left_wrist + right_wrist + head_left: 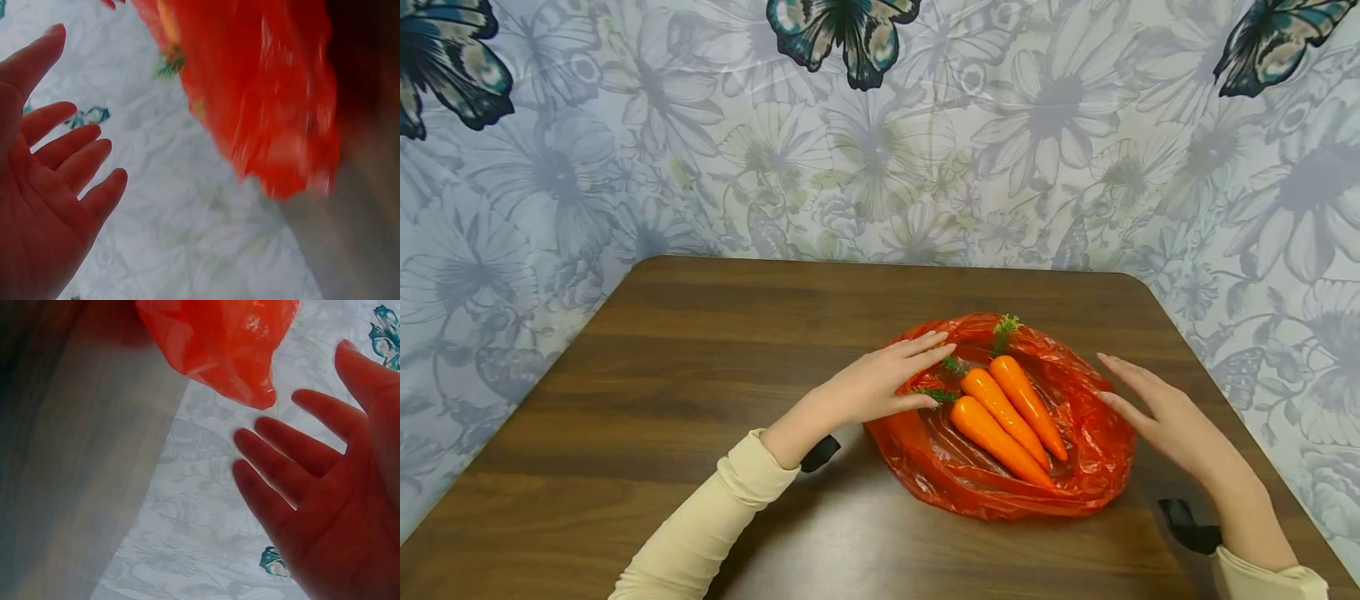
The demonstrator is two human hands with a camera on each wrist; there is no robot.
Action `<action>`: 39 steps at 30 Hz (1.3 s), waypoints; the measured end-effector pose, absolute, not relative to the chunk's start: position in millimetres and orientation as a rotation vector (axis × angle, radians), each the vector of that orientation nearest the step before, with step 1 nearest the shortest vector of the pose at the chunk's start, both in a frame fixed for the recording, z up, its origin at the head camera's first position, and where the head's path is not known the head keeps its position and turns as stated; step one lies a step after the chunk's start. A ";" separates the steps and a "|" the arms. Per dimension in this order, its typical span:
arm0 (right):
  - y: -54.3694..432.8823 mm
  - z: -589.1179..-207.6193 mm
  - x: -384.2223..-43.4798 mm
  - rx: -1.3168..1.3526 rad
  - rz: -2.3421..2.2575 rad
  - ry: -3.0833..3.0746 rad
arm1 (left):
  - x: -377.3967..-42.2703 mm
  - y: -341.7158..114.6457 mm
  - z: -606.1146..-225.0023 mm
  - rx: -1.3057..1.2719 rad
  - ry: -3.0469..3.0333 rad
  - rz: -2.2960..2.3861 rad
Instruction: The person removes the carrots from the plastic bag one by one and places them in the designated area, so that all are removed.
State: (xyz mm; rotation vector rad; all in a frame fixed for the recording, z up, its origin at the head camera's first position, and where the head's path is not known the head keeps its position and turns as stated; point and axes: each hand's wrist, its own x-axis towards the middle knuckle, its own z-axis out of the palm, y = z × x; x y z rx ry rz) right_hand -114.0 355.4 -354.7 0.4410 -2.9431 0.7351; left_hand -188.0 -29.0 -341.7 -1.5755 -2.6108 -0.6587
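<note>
Three orange carrots [1002, 442] with green tufts [1006, 327] lie side by side in a red plastic bag [1093, 442], whose crumpled rim is spread wide around them. My left hand [891, 379] is over the bag's left rim with fingers extended, near the carrot tops. At the bag's right edge my right hand [1172, 421] hovers, its fingers spread. Both wrist views show the palms bare: the left hand [56, 181] beside the red bag [269, 106], the right hand [325, 469] just below a bag corner [231, 356].
The brown wooden table [647, 400] extends left of the bag and behind it. A flowered wall covering [880, 167] with dark butterflies [850, 37] rises past the table's far edge. Black straps [1189, 527] sit at the wrists.
</note>
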 end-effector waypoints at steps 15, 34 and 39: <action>363.7 -373.7 -122.1 0.575 0.754 -2.789 | -193.5 15.3 -372.3 -1.857 -2.639 -0.636; 365.5 -384.4 -118.3 0.473 0.848 -2.788 | -197.7 14.8 -385.5 -1.874 -2.686 -0.643; 365.5 -384.2 -120.3 0.453 0.894 -2.781 | -199.8 14.2 -386.4 -1.862 -2.711 -0.653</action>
